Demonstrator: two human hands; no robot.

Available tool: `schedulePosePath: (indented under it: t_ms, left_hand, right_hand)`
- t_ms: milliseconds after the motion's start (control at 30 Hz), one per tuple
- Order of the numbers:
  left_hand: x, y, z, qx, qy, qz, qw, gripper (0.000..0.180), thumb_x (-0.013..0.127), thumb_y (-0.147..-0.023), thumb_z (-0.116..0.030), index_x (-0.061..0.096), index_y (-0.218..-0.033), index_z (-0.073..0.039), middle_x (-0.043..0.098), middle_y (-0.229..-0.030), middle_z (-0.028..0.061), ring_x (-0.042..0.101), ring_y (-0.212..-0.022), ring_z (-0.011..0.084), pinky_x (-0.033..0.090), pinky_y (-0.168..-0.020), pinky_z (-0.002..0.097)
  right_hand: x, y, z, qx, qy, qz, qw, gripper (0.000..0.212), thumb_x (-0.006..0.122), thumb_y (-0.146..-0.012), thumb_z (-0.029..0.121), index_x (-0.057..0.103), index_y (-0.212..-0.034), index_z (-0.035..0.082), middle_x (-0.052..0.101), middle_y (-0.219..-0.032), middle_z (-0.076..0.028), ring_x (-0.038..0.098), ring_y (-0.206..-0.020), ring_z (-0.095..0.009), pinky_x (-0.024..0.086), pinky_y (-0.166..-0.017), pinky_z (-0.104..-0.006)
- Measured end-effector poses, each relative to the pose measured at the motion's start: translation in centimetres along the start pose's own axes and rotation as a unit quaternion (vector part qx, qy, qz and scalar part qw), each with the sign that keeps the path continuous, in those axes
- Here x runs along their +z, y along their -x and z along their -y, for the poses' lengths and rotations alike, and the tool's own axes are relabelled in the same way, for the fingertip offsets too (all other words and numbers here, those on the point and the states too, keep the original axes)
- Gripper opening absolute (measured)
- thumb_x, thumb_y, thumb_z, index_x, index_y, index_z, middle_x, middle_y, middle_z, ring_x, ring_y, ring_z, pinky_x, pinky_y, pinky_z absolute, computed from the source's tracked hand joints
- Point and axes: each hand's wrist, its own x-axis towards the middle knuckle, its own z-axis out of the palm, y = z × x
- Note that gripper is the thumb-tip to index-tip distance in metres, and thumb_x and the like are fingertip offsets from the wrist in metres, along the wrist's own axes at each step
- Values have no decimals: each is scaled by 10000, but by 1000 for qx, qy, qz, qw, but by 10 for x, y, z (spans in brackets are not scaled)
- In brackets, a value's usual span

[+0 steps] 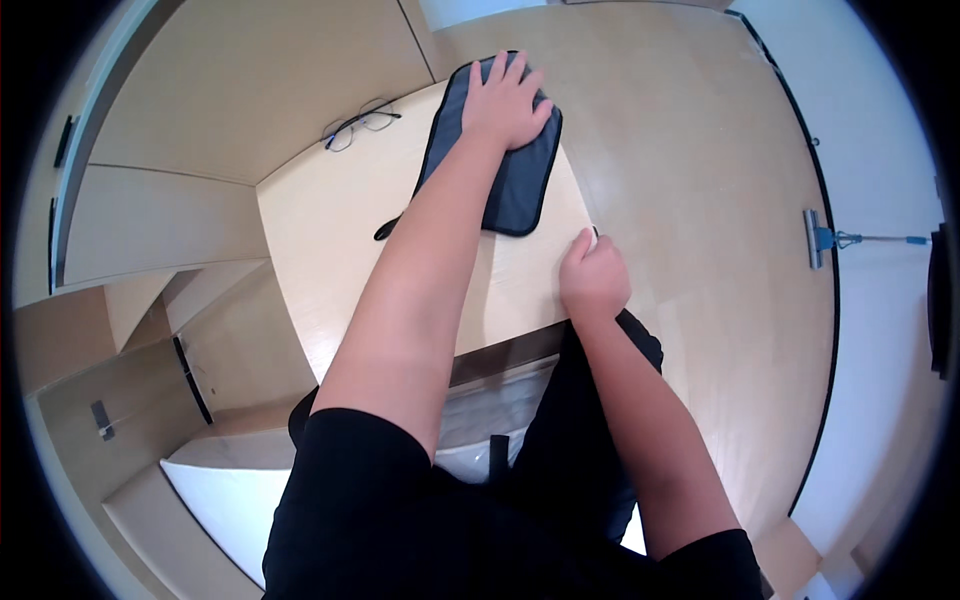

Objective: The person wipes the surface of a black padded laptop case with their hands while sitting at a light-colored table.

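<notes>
On the pale wooden table [330, 270] lies a flat dark grey pouch [520, 195] with black edging. A short black strap [386, 230] sticks out from its near left corner. My left hand [505, 105] rests palm down on the pouch's far part, fingers spread, holding nothing. By the table's right edge my right hand [595, 275] is closed in a fist, thumb on top. A small white and dark bit shows beside that thumb; what it belongs to is hidden by the fingers.
A pair of thin-framed glasses [360, 124] lies at the table's far left edge, against a wooden cabinet [250, 90]. A mop with a blue head [820, 238] leans by the white wall at right. My legs are under the table's near edge.
</notes>
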Motion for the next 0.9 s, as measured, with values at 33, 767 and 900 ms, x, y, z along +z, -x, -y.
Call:
schedulePosePath:
  t_ms: [33,767,900]
  left_hand:
    - [3,-6,2,-19,-17,26,999,653,504,-1037,-544,418,-1628,-280,317,-1733,76,241,-1615,294,167,-1304,585]
    - [-87,394,81,-145,35,32,988,754,660,-936,-510,437,-1629,-311,304,-1735,123,221,-1611,387,130,-1263,687]
    - [-79,388,118,-261,-29,25,965,750,607,-980,-503,368,-1662,-301,262,-1753,114,214,-1615,375,162,-1253,691]
  right_hand:
    - [-1,6,3,0,-5,11,1000,449,502,-1039,419,671,-920,21,737,-921,-225,735,-862,-428,579,-751,-554]
    - [2,5,5,21,-8,12,1000,614,399,-1056,521,755,-1135,28,760,-1139,-239,733,-1072,-437,579,-904,-562]
    - [-2,6,9,30,-14,21,999,631,381,-1060,524,731,-1198,18,745,-1193,-238,714,-1125,-436,568,-936,-559]
